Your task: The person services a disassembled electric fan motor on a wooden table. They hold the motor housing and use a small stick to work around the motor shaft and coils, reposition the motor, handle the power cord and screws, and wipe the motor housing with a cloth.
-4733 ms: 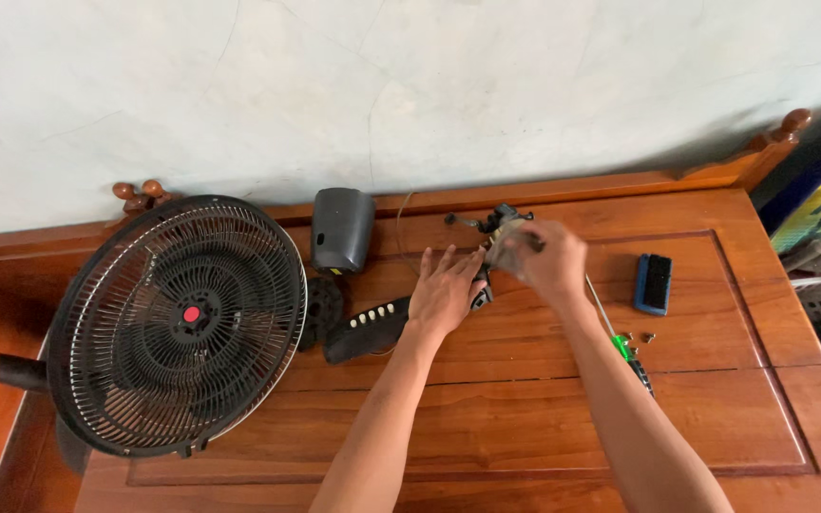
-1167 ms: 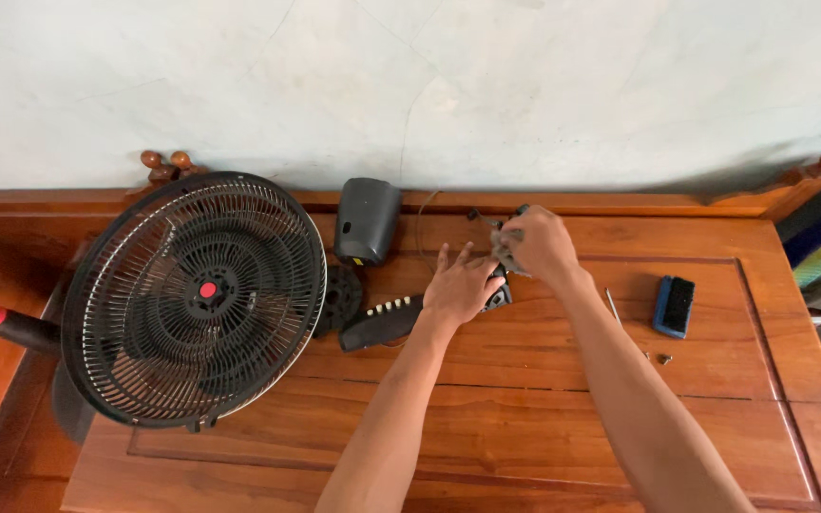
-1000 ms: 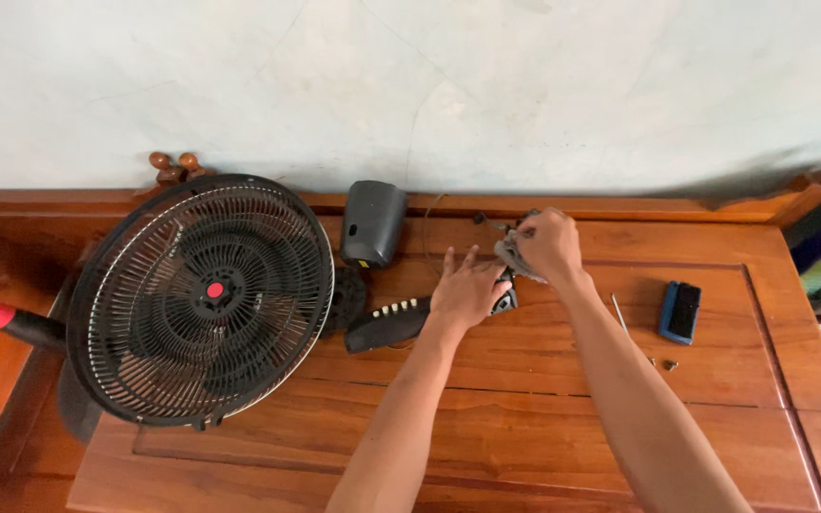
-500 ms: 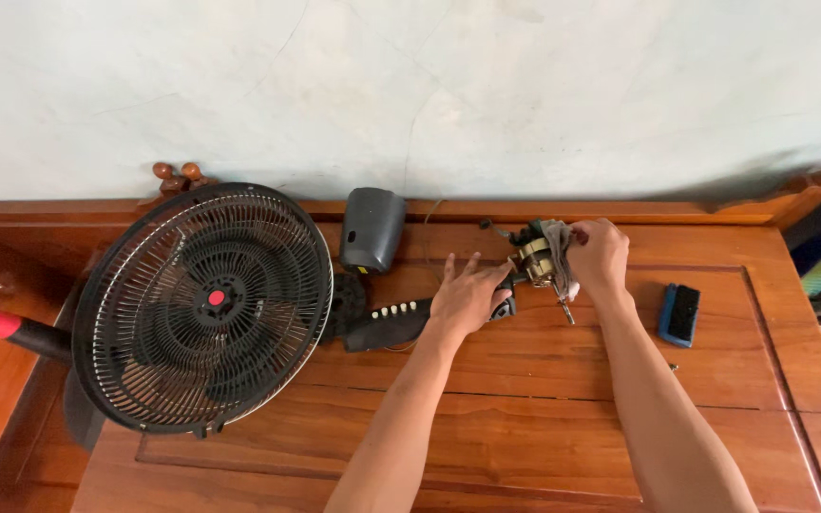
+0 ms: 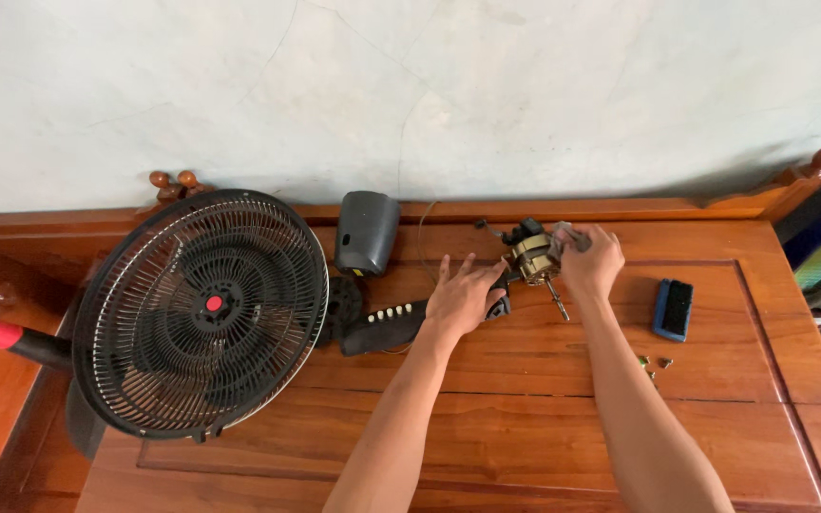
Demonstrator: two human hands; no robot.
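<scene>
While the right hand (image 5: 589,262) closes its fingers around the small fan motor (image 5: 534,258), holding it just above the wooden counter (image 5: 544,418) with its shaft pointing toward five o'clock, the left hand (image 5: 463,297) lies flat with fingers spread, resting on the end of the black switch panel (image 5: 384,328) just at the motor's eight o'clock. At nine o'clock from the hands lies the black fan guard (image 5: 203,312), a grey motor cover (image 5: 367,232) stands at the panel's twelve o'clock, and a blue-and-black block (image 5: 674,309) with small screws (image 5: 652,363) nearby sits at the right hand's four o'clock.
</scene>
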